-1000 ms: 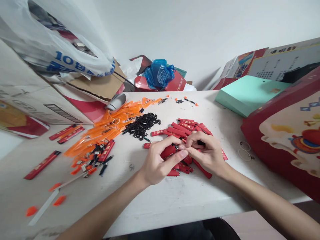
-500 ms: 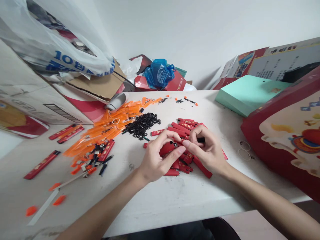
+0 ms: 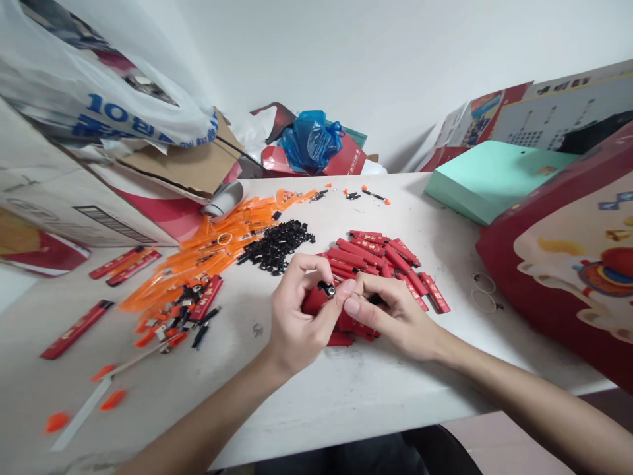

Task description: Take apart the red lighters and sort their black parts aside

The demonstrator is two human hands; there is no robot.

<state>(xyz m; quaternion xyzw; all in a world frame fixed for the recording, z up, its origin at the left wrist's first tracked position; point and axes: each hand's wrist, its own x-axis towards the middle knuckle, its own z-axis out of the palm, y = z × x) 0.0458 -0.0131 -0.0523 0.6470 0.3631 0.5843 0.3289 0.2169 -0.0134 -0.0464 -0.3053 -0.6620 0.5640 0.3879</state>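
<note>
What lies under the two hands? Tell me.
Under the left hand and right hand lies a pile of red sticks on the white table. The hands cover the sticks directly beneath, so their number cannot be told.

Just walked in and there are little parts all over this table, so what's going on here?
A person at a white table works with both bare hands. The left hand holds a red lighter with its black top end facing up, and the right hand meets it there, fingertips at that end. Just behind the hands lies a pile of red lighters. Further left sit a heap of small black parts and a spread of orange plastic pieces.
</note>
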